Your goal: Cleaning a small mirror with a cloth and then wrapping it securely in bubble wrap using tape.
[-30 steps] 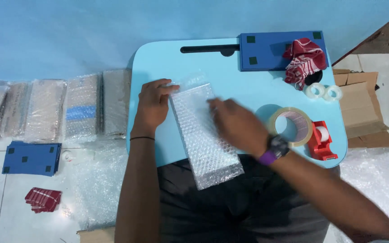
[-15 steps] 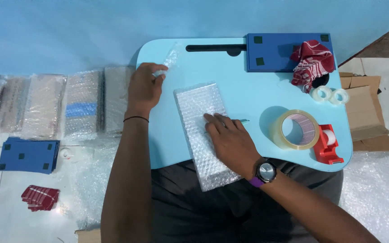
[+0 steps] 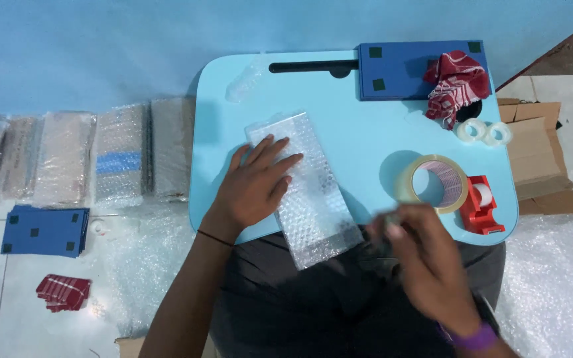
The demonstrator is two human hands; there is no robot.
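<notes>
A sheet of bubble wrap (image 3: 316, 199) lies slantwise on the light blue lap table (image 3: 353, 132), its near end hanging over the front edge. My left hand (image 3: 254, 187) rests flat on the wrap's left side, fingers spread and holding nothing. My right hand (image 3: 426, 268) is blurred at the table's front edge, just below a large roll of clear tape (image 3: 432, 182). Its fingers are curled together, and I cannot tell whether they pinch anything.
A red tape dispenser (image 3: 482, 202) and two small tape rolls (image 3: 482, 131) sit at the right. A blue flat box (image 3: 399, 69) bears a red checked cloth (image 3: 455, 86). On the floor: wrapped packages (image 3: 121, 159), another blue box (image 3: 44, 231), a red cloth (image 3: 64, 292), cardboard (image 3: 538, 159).
My left hand came back from the table's far left corner and settled on the bubble wrap. My right hand left the wrap and moved right and nearer, beside the tape roll.
</notes>
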